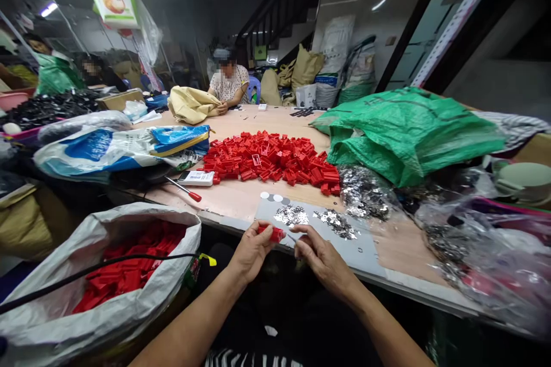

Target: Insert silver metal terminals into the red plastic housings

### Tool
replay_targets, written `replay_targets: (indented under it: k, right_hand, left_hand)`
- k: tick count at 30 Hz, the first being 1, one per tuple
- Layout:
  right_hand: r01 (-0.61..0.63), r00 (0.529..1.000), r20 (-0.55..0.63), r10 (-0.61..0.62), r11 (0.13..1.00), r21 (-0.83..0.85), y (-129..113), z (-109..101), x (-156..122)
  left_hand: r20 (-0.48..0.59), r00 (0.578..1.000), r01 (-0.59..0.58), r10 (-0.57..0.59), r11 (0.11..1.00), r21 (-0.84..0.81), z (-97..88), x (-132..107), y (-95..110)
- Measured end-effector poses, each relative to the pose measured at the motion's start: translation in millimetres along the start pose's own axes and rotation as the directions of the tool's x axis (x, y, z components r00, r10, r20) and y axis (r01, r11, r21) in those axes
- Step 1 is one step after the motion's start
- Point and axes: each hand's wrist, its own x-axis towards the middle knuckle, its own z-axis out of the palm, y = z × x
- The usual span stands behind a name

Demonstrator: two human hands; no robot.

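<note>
My left hand [251,251] is closed around a small red plastic part [276,234] just over the table's front edge. Facing it, my right hand [317,256] pinches a thin silvery metal piece [291,238] close to the part's end; whether the two touch I cannot tell. Behind my hands, small shiny metal plates [291,215] lie in a pile on a grey sheet [365,252]. A second, darker pile of metal pieces [338,223] sits to its right. Farther back is a big heap of red plastic parts [271,155].
An open white sack [38,321] of red parts stands at left, a black cable [107,261] across it. A red-handled screwdriver [185,189] lies near a white box [200,178]. Green sacking [413,126] and plastic bags [495,264] crowd the right. A person [228,83] sits opposite.
</note>
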Motion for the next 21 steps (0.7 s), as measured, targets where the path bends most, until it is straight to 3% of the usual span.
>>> replay_targets:
  k: [4,13,21]
  right_hand:
    - [0.046,0.997,0.055,-0.048,0.998,0.039,-16.7,5.1,-2.6]
    - [0.104,0.99,0.09,-0.105,0.995,0.015,-42.0,0.7,-3.8]
    - [0.156,0.983,-0.092,-0.159,0.987,-0.036,-45.3,7.6,6.9]
  left_hand:
    - [0.066,0.989,0.142,-0.131,0.967,-0.214,8.3,-12.4,8.8]
    - [0.022,0.966,0.248,-0.258,0.898,-0.364,20.0,-30.9,22.9]
    - [0.092,0.974,0.227,-0.207,0.902,-0.367,16.8,-41.1,27.0]
